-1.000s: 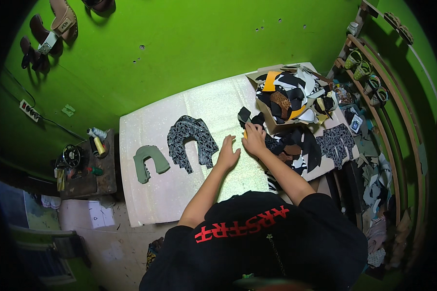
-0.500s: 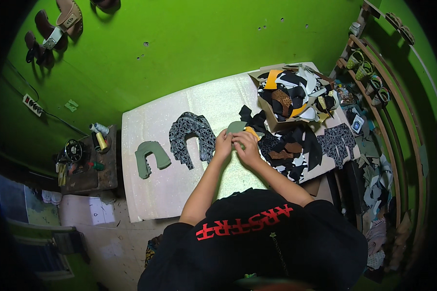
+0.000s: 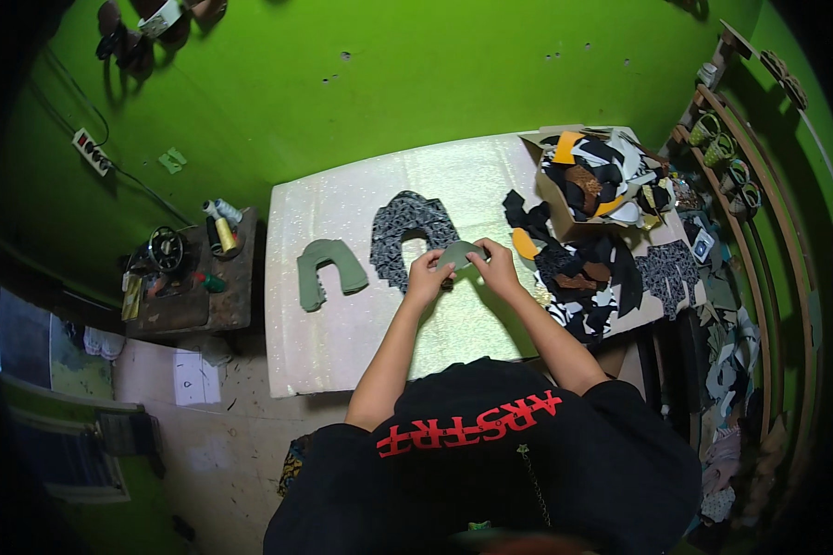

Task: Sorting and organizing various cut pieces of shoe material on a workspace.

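Between my hands is a curved olive-green cut piece [image 3: 459, 252], gripped at either end. My left hand [image 3: 427, 277] pinches its left end, right beside the black-and-grey patterned stack [image 3: 400, 222], which is cut in an arch shape. On the other end, the fingers and thumb of my right hand [image 3: 497, 269] are closed. A small dark object by my left fingers is too small to make out. Farther left lies an olive-green arch-shaped stack [image 3: 329, 254] of cut pieces. To the right of my right hand is a yellow-orange scrap [image 3: 525, 244] among black scraps.
A cardboard box [image 3: 553, 199] full of mixed scraps stands on the table's [image 3: 296, 356] back right, with loose scraps [image 3: 578, 273] before it. Patterned offcuts [image 3: 673, 268] lie at the right edge. A sewing machine [image 3: 166, 250] and thread cones [image 3: 222, 227] are left; a wooden rack [image 3: 759, 222] stands right.
The view has shifted. My hands have moved left over the table with the olive-green piece, away from the scraps, and spread apart along it. The yellow-orange scrap now lies clear of my fingers.
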`<state>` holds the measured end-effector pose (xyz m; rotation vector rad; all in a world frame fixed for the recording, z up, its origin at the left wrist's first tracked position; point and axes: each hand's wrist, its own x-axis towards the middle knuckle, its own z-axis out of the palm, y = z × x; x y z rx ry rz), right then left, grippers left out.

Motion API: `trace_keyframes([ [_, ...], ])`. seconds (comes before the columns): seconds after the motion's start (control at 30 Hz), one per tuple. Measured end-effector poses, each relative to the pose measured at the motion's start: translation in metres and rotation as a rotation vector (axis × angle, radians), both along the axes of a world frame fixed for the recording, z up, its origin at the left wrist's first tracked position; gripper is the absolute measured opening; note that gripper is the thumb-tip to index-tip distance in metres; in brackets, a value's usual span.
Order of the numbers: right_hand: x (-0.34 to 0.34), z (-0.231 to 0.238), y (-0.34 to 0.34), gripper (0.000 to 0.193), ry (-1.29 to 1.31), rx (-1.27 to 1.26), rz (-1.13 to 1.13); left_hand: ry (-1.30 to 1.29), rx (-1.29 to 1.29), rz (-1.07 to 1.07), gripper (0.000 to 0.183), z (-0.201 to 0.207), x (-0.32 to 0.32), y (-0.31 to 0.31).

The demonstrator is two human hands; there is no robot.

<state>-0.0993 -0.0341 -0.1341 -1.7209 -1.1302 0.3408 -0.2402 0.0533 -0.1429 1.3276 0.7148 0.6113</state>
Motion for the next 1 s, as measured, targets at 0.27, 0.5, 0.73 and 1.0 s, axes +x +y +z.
trace_keyframes([
  [0.27, -0.080, 0.010, 0.050, 0.020, 0.022, -0.007, 0.060, 0.132, -0.016, 0.144, 0.020, -0.001, -0.100, 0.048],
  [0.5, -0.142, 0.001, 0.100, 0.017, 0.042, 0.077, 0.155, 0.124, -0.014, 0.295, 0.018, -0.003, -0.171, 0.084],
  [0.73, -0.179, 0.001, 0.146, 0.019, 0.024, -0.015, 0.202, 0.164, -0.015, 0.428, 0.021, -0.017, -0.222, 0.130],
  [1.0, -0.188, -0.016, 0.197, 0.021, -0.070, -0.110, 0.202, 0.174, -0.002, 0.465, 0.020, -0.035, -0.234, 0.172],
])
